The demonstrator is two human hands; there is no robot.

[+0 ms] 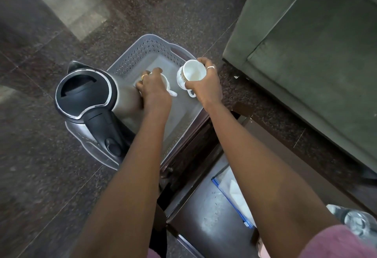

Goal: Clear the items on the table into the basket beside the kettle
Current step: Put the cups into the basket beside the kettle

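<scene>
At the near edge of the dark desk (204, 221), by the lower right corner of the view, a clear plastic bottle (356, 224) lies next to a pink sleeve (336, 243), and a clear pouch with a blue edge (232, 191) lies flat on the desk top a little further in. Both bare forearms reach forward from there over the desk to the grey basket (151, 43), which sits at the far end of the desk. The left hand (155, 89) is lowered into the basket with its fingers curled over the top of a white cup (165, 80), gripping it from above; a gold ring (143, 77) shows on one finger, and a small white piece (173, 93) sticks out beneath the hand, a handle or a spoon, I cannot tell which. The right hand (206, 85), which wears a silver ring (211, 67), is wrapped round a second cup (193, 72), fingers over its far rim and thumb on the near side. This cup is white with a ribbed wall and a gold pattern below the rim; it is tipped so that its bare inside faces the camera, its handle points down, and it is held above the right side of the basket. The basket has perforated walls, a cut-out handle at the far end and a smooth floor. The kettle (85, 90), steel with a black lid and handle, stands just left of the left hand against the basket's left side. Beyond lie the dark speckled floor (40, 176) and, to the right, a green sofa (306, 53).
</scene>
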